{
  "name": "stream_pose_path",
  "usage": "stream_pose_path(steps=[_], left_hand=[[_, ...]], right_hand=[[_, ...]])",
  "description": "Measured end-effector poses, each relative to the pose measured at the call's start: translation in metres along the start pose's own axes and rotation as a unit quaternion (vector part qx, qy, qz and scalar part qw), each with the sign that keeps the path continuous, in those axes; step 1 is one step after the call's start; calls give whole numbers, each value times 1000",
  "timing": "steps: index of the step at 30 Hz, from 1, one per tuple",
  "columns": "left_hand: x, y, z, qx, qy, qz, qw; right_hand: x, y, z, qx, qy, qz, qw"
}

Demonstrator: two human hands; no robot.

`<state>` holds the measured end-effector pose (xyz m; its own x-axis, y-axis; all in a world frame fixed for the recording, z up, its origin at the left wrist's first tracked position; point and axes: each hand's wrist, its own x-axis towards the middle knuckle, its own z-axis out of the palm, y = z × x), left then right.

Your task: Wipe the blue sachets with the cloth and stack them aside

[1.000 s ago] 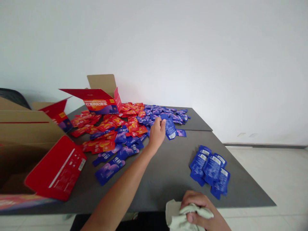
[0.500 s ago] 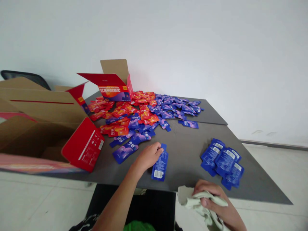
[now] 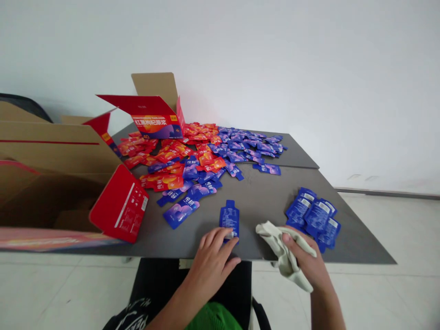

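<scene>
A blue pouch (image 3: pixel 229 216) lies back side up on the grey table, its spout end pointing away from me. My left hand (image 3: pixel 215 256) rests at the pouch's near end, with fingertips on it and thumb spread apart from the fingers. A pale cloth (image 3: pixel 287 256) is bunched in my right hand (image 3: pixel 304 252), which is over the table's front edge. Just beyond that hand sits a small pile of blue pouches (image 3: pixel 318 217), barcodes up. Farther back lies a heap of red pouches (image 3: pixel 168 183) and blue pouches (image 3: pixel 237 145).
A large open carton (image 3: pixel 129 206) stands at the left, its flaps sticking out. Behind the red pouches is a smaller open red box (image 3: pixel 158 121). The grey table (image 3: pixel 268 201) ends in a corner at the right, and a white wall rises behind.
My left hand has moved from the pouch's upper side to its near end, and its fingers have spread. The right hand with the cloth has risen slightly. The view has shifted a little.
</scene>
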<state>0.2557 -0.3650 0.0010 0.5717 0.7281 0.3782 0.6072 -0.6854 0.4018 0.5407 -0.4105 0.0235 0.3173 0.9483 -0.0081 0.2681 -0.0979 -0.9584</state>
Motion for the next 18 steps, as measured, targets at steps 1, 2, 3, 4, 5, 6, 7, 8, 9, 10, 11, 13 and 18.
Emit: stream_pose_path(steps=[1,2,3,4,5,6,7,8,9,10,11,13,18], left_hand=[[-4,1,-1,3,1,7,1000],[-8,1,-2,6,6,14,1000],[-10,1,-3,7,10,23,1000],[-12,0,-3,6,13,32,999],[-13,-1,-4,5,16,38,999],[-14,-2,-4,3,17,43,999],[-16,-4,-3,3,17,46,999],[-17,-6,-2,3,15,47,999],[-19,-9,0,3,14,46,999],[-20,-11,2,4,13,46,999],[-22,-13,4,4,15,46,999],[-24,-17,9,1,23,49,999],[-26,-18,12,-11,36,54,998]], right_hand=[[5,-6,4,-8,37,4,999],[11,-13,10,-21,63,-3,998],[16,-21,16,-36,80,-22,996],[22,-30,23,-53,82,-55,994],[27,-38,32,-70,71,-101,990],[32,-44,41,-88,46,-154,983],[36,-49,51,-107,9,-209,972],[39,-51,60,-129,-39,-259,956],[42,-51,70,-154,-95,-303,936],[46,-48,78,-178,-154,-335,912],[50,-44,85,-197,-203,-356,891],[64,-33,95,-228,-249,-375,863],[117,-26,95,-296,-172,-373,862]])
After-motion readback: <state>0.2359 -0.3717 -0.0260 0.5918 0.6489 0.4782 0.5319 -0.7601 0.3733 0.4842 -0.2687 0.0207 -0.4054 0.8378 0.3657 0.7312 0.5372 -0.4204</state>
